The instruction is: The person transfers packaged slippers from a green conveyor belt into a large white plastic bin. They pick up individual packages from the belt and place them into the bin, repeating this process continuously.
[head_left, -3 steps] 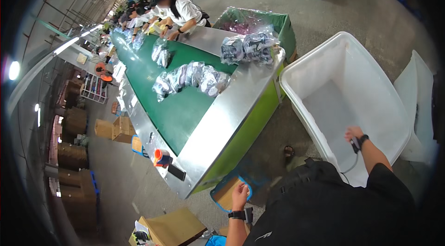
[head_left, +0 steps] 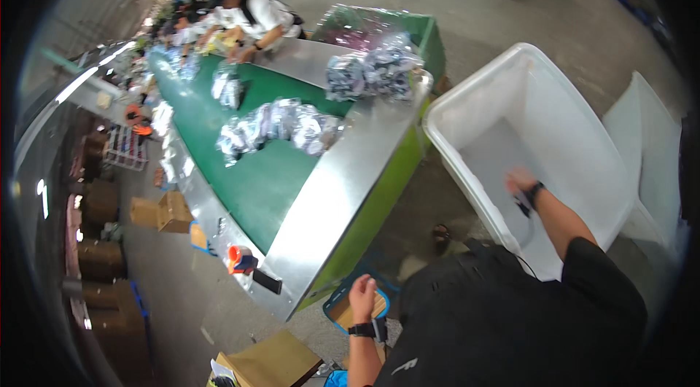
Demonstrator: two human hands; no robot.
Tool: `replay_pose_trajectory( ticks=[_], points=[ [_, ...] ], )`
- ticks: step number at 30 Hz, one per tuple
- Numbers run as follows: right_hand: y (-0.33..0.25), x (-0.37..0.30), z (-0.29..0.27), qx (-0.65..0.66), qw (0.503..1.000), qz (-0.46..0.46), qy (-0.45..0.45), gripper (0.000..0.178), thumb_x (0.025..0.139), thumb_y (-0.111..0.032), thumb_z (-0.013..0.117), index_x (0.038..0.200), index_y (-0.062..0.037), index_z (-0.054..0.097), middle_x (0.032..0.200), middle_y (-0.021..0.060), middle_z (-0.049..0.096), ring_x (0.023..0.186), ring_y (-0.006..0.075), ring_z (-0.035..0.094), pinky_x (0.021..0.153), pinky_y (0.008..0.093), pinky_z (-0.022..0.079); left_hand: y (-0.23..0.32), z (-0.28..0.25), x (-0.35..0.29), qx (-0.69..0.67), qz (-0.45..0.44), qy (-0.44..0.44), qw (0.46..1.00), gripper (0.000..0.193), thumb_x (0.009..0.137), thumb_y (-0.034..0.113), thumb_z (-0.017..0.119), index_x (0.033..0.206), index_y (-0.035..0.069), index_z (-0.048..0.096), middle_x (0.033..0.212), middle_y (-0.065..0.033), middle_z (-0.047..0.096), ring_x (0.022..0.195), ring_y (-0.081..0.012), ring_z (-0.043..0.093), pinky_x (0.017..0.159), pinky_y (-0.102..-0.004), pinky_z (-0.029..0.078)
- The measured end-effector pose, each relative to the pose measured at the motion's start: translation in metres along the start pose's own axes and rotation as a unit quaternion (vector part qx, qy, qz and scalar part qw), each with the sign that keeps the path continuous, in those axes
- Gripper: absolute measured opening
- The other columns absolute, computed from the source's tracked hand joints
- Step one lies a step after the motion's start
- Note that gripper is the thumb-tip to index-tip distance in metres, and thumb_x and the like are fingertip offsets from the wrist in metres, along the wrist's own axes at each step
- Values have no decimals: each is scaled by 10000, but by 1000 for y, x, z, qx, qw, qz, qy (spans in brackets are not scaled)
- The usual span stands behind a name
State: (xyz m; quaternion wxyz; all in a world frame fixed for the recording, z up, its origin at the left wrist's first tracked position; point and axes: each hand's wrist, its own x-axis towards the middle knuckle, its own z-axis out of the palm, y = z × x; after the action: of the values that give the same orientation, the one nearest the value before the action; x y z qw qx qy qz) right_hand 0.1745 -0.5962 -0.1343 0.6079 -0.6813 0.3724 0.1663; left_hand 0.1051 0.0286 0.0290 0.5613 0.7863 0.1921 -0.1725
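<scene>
My right hand (head_left: 520, 181) hangs over the inside of a big white plastic bin (head_left: 477, 196); motion blurs its fingers. A dark band and a small device with a grey cable sit at that wrist. My left hand (head_left: 362, 298) is low, above a wooden-topped stool (head_left: 341, 312) with a blue edge, its fingers loosely bent and nothing visible in them. A dark strap with a box circles the left wrist. Ahead and left, several clear-bagged items (head_left: 281, 127) lie in a row on a green conveyor belt (head_left: 262, 186). Another pile of bagged items (head_left: 373, 72) rests on the metal end.
Metal edging (head_left: 346, 194) of the conveyor table runs between me and the belt. An orange tape dispenser (head_left: 239, 259) and a black phone-like slab (head_left: 267, 282) lie on its near corner. A green bin (head_left: 432, 44) stands behind. A co-worker (head_left: 259, 12) leans over the far side. Cardboard boxes (head_left: 273, 359) are at lower left.
The whole view has shifted, so the table and bin appear farther left. My right hand has moved left and slightly away within the bin. My left hand has risen slightly.
</scene>
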Motion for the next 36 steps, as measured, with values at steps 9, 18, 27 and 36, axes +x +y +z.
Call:
replay_pose_trajectory(
  ticks=[9,18,27,36],
  points=[
    [-322,-1,232,-110,944,-251,-182,302,977,-299,648,1084,-18,675,865,56,705,730,136,670,687,302,535,90,-21,179,51,-18,-81,995,437,972,240,683,1331,8,591,1093,-96,707,948,-146,678,758,-257,532],
    [-390,113,381,-238,916,-259,-193,584,887,-472,711,1224,-1,635,1100,169,714,1035,288,680,889,380,524,136,-86,304,16,1,-20,1000,392,973,205,667,1277,-35,612,968,-84,713,831,-130,647,737,-267,523],
    [-400,202,502,-307,910,-226,-162,1134,669,-521,871,1523,12,349,1512,254,457,1390,379,462,1149,424,382,92,-137,280,-27,-181,41,982,401,980,203,663,1316,-2,587,1069,-85,692,934,-149,660,764,-277,530],
    [-449,115,518,-309,782,-489,-231,785,660,-100,823,1382,-132,518,1220,116,572,1195,320,517,1052,448,395,92,-134,289,-41,-211,48,975,388,1025,230,606,1346,15,567,1137,-105,702,959,-177,683,799,-307,553]
  ],
)
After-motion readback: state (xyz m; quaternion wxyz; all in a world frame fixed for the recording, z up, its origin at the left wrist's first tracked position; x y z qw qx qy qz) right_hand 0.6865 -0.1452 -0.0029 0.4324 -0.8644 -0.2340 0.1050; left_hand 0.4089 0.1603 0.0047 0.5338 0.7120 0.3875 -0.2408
